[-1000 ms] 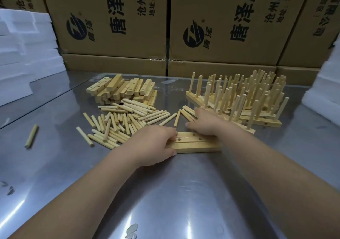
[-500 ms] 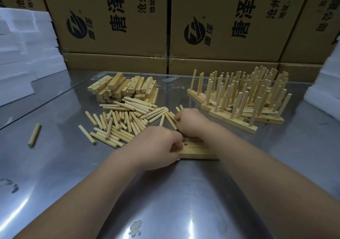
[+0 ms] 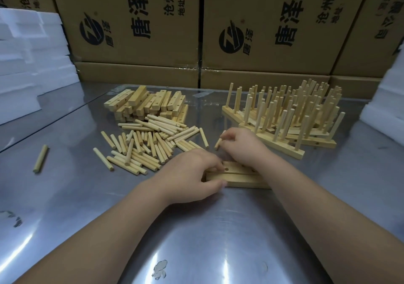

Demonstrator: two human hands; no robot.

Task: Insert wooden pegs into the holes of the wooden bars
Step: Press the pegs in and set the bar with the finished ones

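On the worktop [image 3: 196, 240], the left grip [image 3: 196, 171] clasps the left end of two bars [image 3: 242, 180] lying side by side, holes up. Just beyond, the right grip [image 3: 242, 145] pinches a peg [image 3: 218, 143]. Loose pegs [image 3: 153, 141] lie to the left. Farther off are bare bars [image 3: 146, 104] on the left, pegged bars [image 3: 295, 120] on the right, and boxes [image 3: 140, 21] behind.

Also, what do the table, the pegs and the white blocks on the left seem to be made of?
Table: probably stainless steel, brushed; it shows light streaks and blurred reflections.
Pegs: pale wood, seemingly unvarnished; matte, no gloss.
White blocks: likely polystyrene foam; chalky white, stepped cuts, slightly rough edges.
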